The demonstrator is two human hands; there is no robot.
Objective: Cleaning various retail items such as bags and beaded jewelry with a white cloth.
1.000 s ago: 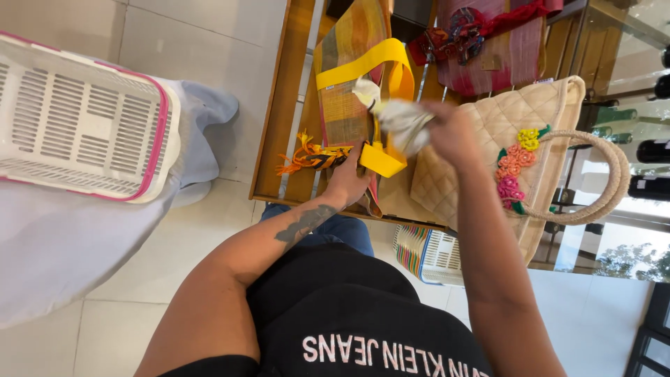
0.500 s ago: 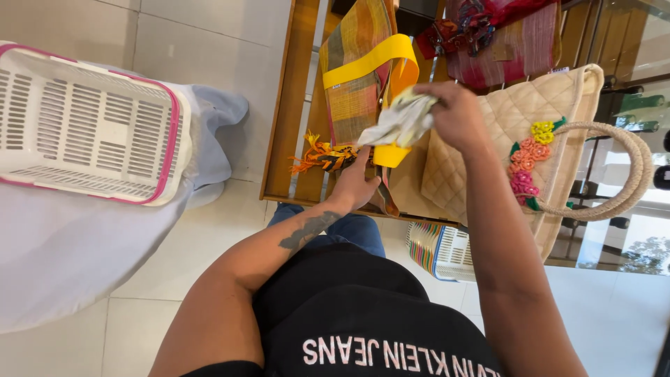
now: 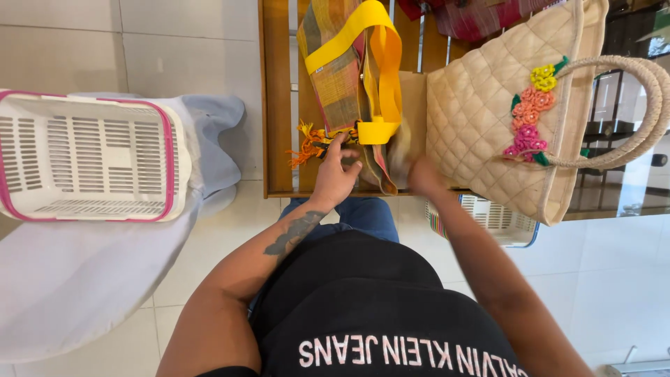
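A plaid woven bag [image 3: 342, 77] with yellow straps [image 3: 380, 63] and an orange tassel [image 3: 307, 143] stands on a slatted wooden shelf [image 3: 276, 105]. My left hand [image 3: 336, 176] grips this bag's lower edge beside the tassel. My right hand [image 3: 421, 178] reaches into the gap between the plaid bag and a beige quilted bag [image 3: 481, 119] with crochet flowers [image 3: 530, 112] and a round rope handle. Its fingers are blurred and mostly hidden there, with a pale blur at their tips.
A white slotted basket with a pink rim [image 3: 84, 157] lies on a pale cloth [image 3: 77, 279] at the left. Another white basket [image 3: 499, 220] sits low under the shelf. Red fabric items lie further back on the shelf. Glass panels are at the right.
My right hand, which held a pale crumpled wad up in front of the bags, has dropped down between the two bags. The view has come closer. My left hand stays on the plaid bag.
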